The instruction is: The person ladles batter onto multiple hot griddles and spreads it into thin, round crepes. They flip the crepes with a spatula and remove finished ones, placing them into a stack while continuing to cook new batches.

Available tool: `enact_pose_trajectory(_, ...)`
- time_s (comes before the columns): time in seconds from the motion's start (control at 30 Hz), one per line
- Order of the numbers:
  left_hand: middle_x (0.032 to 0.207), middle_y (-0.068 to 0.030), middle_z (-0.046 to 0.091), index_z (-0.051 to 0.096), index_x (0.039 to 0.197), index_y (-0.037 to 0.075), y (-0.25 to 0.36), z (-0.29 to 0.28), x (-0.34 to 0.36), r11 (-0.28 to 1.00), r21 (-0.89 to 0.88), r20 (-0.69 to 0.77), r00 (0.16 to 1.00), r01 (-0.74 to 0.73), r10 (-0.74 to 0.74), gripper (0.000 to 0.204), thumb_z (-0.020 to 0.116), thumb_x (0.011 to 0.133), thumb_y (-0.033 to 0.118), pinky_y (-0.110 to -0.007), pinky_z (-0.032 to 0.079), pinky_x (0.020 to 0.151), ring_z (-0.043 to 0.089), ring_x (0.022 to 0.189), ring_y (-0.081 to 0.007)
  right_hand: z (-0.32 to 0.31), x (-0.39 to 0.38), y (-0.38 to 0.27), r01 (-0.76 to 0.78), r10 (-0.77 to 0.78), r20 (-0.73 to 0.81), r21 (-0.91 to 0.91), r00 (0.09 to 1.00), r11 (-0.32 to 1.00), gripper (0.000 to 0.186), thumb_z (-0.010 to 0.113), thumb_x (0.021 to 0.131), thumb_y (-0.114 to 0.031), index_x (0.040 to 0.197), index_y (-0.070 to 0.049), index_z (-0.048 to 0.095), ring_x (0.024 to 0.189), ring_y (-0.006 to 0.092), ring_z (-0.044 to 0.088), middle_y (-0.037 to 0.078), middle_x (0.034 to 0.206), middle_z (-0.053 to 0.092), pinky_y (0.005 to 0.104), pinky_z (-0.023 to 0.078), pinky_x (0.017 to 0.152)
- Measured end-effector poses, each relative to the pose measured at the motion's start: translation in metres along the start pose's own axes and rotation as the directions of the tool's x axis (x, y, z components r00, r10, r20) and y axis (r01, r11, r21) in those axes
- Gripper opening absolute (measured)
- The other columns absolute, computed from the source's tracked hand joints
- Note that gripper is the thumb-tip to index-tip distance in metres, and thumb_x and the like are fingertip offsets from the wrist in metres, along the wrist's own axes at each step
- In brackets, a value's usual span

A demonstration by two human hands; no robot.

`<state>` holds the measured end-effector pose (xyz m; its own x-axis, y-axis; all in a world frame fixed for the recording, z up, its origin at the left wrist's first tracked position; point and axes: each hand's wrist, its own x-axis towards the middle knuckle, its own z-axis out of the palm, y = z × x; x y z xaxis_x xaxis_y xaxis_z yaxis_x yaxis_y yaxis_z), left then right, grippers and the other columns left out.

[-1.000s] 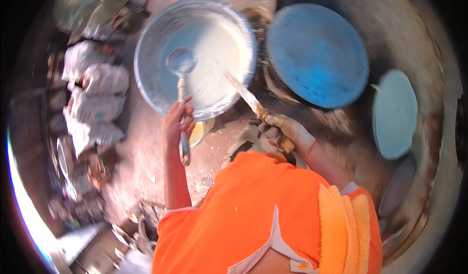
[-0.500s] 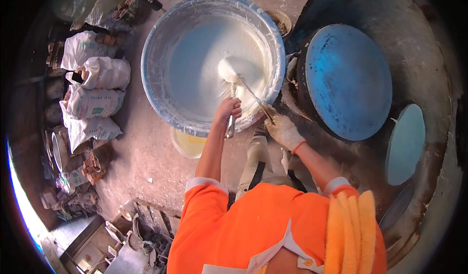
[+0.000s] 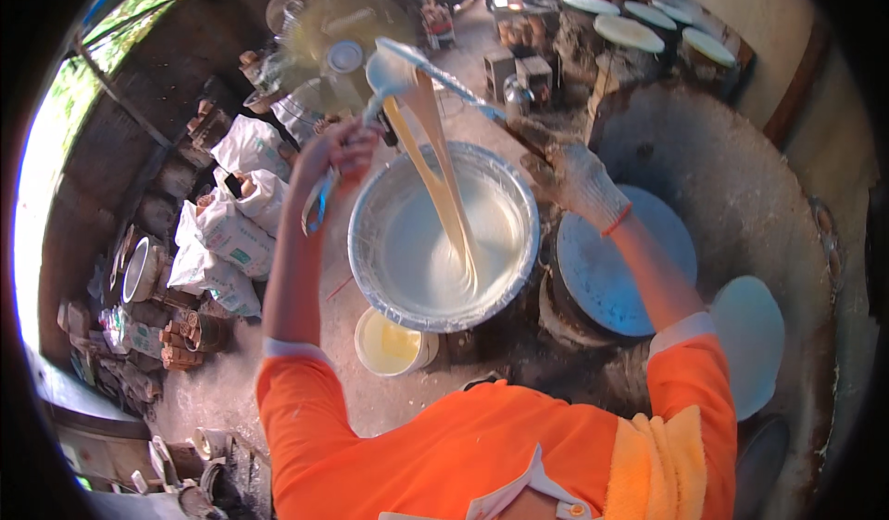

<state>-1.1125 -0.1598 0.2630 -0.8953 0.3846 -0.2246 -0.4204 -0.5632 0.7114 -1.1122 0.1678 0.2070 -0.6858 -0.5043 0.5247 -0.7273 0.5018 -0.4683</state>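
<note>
Ladle [image 3: 389,74] raised above a wide basin [image 3: 443,322], pale batter [image 3: 449,191] trailing down into it, left hand [image 3: 352,154] curled round the ladle's handle, gloved right hand [image 3: 576,182] closed on a stick [image 3: 458,87], bucket [image 3: 369,335] near the basin.

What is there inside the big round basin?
The basin holds a pale, thick-looking liquid, with pale strands hanging down into it. The liquid hides the basin's bottom, so anything beneath its surface cannot be seen.
</note>
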Motion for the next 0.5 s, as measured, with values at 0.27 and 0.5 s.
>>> enact_pose_trajectory(0.27,0.059,0.0016,0.037,0.045,0.092,-0.001,0.052,0.033,0.007,0.691,0.638,-0.026,0.887,-0.341,0.461,0.016,0.039,0.089,0.014,-0.023,0.033,0.034,0.037,0.038,-0.0068,0.008,0.046,-0.027,-0.009,0.097,-0.23,0.355,0.968,0.935,0.042,0.052,0.087,-0.016,0.126,-0.004,0.044,0.105,0.0173,0.052,0.012,0.12,0.052,0.0279,0.041,0.089)
enact_pose_trajectory(0.5,0.059,0.0036,0.036,0.045,0.09,-0.002,-0.128,-0.108,0.0,0.938,-0.31,-0.202,0.953,0.158,-0.228,0.018,0.037,0.093,0.014,-0.021,0.03,0.034,0.03,0.037,-0.004,0.12,-0.078,0.038,-0.407,0.365,0.18,0.349,0.913,0.844,0.04,0.054,0.087,-0.019,0.124,-0.004,0.047,0.118,0.0179,0.042,0.01,0.127,0.048,0.0281,0.034,0.097)
